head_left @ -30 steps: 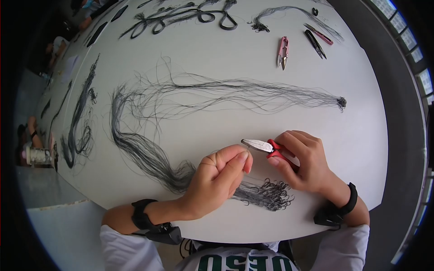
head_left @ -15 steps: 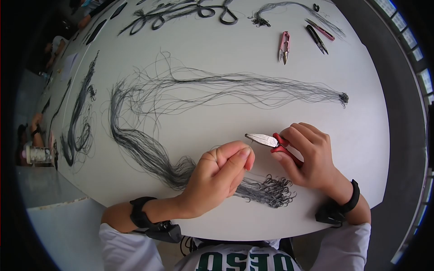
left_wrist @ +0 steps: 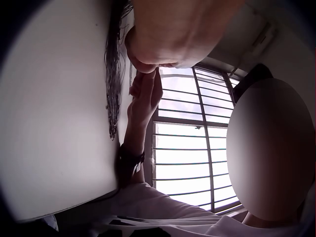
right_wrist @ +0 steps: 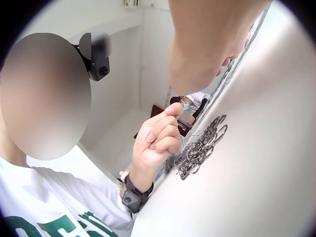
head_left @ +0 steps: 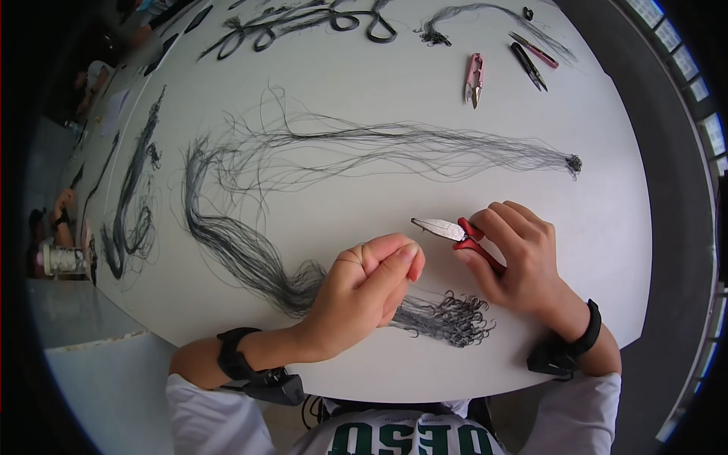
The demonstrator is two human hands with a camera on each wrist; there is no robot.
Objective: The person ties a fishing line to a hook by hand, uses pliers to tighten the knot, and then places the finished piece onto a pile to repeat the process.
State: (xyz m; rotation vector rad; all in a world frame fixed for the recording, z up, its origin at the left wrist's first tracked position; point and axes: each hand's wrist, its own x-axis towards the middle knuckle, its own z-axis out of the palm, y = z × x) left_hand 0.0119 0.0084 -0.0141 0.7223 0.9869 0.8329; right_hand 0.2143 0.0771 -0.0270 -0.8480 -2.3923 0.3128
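My left hand (head_left: 364,292) is curled, thumb pressed against the index fingertip, pinching a fine fishing line; a thin strand crosses the index finger. Whatever lies between the fingertips is mostly hidden. Red-handled pliers (head_left: 440,227) are gripped in my right hand (head_left: 519,262), their pale jaws together and pointing left, just above the left fingertips. Beneath the left hand runs a thick bundle of dark lines (head_left: 243,246), ending in a cluster of fish hooks (head_left: 462,318) to its right. In the right wrist view the hooks (right_wrist: 202,148) lie beyond the left hand.
A looser spread of lines (head_left: 394,136) stretches across the table (head_left: 591,220) to a small hook knot (head_left: 573,164). Pink thread snips (head_left: 475,80) and black snips (head_left: 528,66) lie behind, near looped bundles (head_left: 326,23). Another bundle (head_left: 133,193) lies left. Other people sit beyond.
The right hand and pliers have shifted slightly up and right, away from the left fingertips. The left hand keeps its pinch, nearly still.
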